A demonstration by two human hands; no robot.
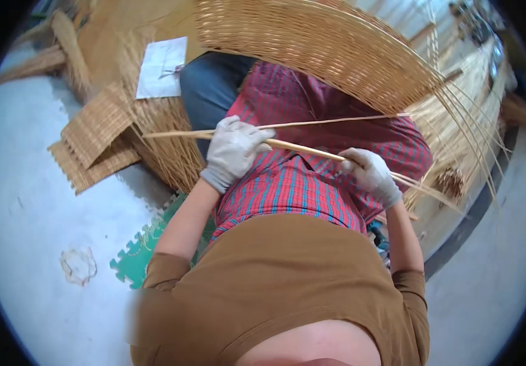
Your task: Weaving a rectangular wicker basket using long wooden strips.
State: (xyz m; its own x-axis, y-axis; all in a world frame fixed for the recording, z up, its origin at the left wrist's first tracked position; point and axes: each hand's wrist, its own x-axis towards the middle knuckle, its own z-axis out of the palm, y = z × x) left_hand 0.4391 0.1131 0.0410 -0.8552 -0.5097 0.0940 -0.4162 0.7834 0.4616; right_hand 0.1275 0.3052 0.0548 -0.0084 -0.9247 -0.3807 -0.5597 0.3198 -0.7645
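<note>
Both my hands wear white work gloves above my lap, which a red plaid cloth (287, 192) covers. A pale wooden rod (305, 149), perhaps thick wicker cane, slants across the lap. My left hand (235, 149) is closed around it near the left end. Farther right, my right hand (370, 175) grips the same rod, and pale lengths stick out beyond that hand. A thinner cane (336, 121) runs from the left hand toward the underside of a curved woven wicker piece (318, 46). That piece rests beyond my knees, with loose strands hanging from its right end.
Two woven mats (95, 131) lie on a bundle of straw-like canes (168, 137) at left, near a white sheet (162, 67). More loose canes (443, 131) spread at right. A green foam mat (137, 250) lies on the pale floor (37, 201) by my left elbow.
</note>
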